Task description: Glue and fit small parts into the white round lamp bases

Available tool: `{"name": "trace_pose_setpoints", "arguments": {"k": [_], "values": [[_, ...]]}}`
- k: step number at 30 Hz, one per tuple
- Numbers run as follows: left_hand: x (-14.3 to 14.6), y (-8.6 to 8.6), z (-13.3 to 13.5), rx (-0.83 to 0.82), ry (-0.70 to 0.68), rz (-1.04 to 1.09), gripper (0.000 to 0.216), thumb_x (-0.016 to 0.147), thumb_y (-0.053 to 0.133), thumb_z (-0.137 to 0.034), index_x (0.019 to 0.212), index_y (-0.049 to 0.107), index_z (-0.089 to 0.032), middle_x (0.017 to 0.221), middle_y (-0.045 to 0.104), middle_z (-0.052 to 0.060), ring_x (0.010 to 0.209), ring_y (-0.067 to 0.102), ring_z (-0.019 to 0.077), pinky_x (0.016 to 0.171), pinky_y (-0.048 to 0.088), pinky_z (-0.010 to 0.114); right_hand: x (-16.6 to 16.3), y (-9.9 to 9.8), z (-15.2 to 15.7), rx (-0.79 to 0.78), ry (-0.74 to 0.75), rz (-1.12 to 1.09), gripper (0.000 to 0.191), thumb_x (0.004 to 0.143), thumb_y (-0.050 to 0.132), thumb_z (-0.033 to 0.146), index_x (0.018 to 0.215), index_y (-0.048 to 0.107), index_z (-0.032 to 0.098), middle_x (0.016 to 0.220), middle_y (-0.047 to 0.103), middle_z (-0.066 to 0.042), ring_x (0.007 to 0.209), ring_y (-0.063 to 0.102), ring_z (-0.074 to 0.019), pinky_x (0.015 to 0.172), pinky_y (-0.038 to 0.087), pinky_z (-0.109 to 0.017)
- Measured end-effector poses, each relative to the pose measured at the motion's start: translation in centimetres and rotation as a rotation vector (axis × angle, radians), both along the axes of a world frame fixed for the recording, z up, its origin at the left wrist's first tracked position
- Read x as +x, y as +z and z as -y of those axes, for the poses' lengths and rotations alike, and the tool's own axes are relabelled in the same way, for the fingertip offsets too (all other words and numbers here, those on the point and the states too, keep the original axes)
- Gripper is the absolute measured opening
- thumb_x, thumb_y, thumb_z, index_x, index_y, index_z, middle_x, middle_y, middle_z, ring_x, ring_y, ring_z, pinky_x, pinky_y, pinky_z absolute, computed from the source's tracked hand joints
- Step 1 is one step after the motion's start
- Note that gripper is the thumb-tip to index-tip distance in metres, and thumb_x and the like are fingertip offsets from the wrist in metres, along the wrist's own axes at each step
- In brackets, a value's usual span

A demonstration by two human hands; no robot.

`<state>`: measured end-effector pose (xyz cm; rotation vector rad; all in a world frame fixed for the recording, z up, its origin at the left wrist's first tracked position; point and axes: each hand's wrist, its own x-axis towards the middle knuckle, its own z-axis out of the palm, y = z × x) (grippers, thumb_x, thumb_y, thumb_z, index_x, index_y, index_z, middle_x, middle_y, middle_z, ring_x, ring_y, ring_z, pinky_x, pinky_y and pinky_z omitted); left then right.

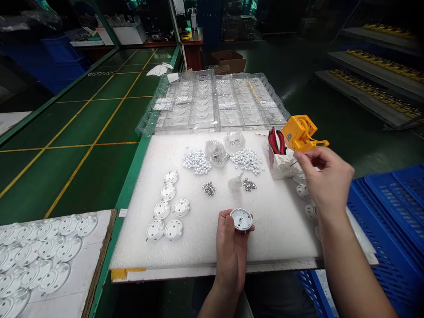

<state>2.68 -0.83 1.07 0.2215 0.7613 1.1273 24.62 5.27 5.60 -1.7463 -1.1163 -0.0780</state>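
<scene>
Left hand [230, 254] closed round white plastic disc [241, 219], disc held in fingers above foam pad [198, 247]. Right hand [326, 179] up beside white box [281, 163] holding red-handled cutters [276, 142]; fingers curled, maybe pinching something thin, can't tell from here. Small silver screws [209, 189] lie ahead of left hand. Risks: disc slips from fingers onto screws; right hand bumps box, tips cutters over.

The head camera looks forward and down from just above the bench's near edge, close over the white foam board [192, 238], toward the clear plastic trays [188, 119].
</scene>
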Motion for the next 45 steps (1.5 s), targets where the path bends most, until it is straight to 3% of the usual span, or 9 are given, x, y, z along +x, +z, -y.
{"name": "trace_pose_setpoints", "arguments": {"k": [4,7,12,16,21,45], "values": [[-0.1,0.4,-0.1,-0.016,-0.017,0.016,0.041,0.084,0.078,-0.055,0.091,0.063,-0.018,0.087,0.068,0.004,0.076,0.06,0.0136,0.079,0.054,0.028,-0.1,1.0,1.1,0.457,-0.217,-0.087,0.023,0.09,0.072,0.042,0.074,0.062,0.029,0.077,0.063,-0.002,0.064,0.055,-0.0202,0.063,0.042,-0.039],[-0.1,0.3,-0.1,-0.024,-0.01,0.023,0.041,0.085,0.077,-0.056,0.092,0.063,-0.018,0.087,0.069,0.004,0.075,0.061,0.0135,0.08,0.054,0.029,-2.1,1.1,1.4,0.61,-0.106,-0.357,0.027,0.09,0.072,0.043,0.073,0.058,0.029,0.068,0.056,0.002,0.052,0.049,-0.0154,0.05,0.039,-0.034],[0.1,0.1,0.1,0.002,-0.009,0.026,0.038,0.091,0.071,-0.054,0.09,0.065,-0.017,0.087,0.068,0.004,0.075,0.06,0.0132,0.08,0.053,0.028,-7.2,-1.1,1.3,0.424,0.235,-0.755,0.034,0.087,0.078,0.046,0.075,0.057,0.021,0.059,0.055,0.006,0.046,0.051,-0.0094,0.042,0.039,-0.022],[0.2,0.1,0.0,0.011,0.001,0.02,0.037,0.093,0.069,-0.053,0.089,0.065,-0.017,0.085,0.068,0.004,0.075,0.06,0.0137,0.078,0.052,0.029,-9.2,-2.8,1.9,0.318,0.336,-0.81,0.033,0.091,0.075,0.045,0.076,0.058,0.02,0.063,0.06,0.005,0.049,0.057,-0.0084,0.045,0.045,-0.021],[0.3,0.1,-0.1,-0.002,0.008,0.008,0.038,0.09,0.072,-0.055,0.089,0.065,-0.017,0.084,0.067,0.004,0.074,0.059,0.0144,0.078,0.052,0.03,-9.2,-3.5,2.3,0.223,0.355,-0.757,0.032,0.094,0.071,0.044,0.077,0.059,0.02,0.062,0.062,0.005,0.048,0.059,-0.0091,0.047,0.047,-0.021],[0.3,0.1,0.0,0.004,-0.004,-0.005,0.038,0.091,0.071,-0.055,0.09,0.065,-0.017,0.085,0.067,0.005,0.075,0.059,0.0147,0.078,0.052,0.03,-9.4,-3.5,2.4,0.171,0.363,-0.713,0.031,0.094,0.071,0.044,0.076,0.06,0.02,0.062,0.063,0.004,0.048,0.059,-0.0097,0.047,0.049,-0.022]]}}
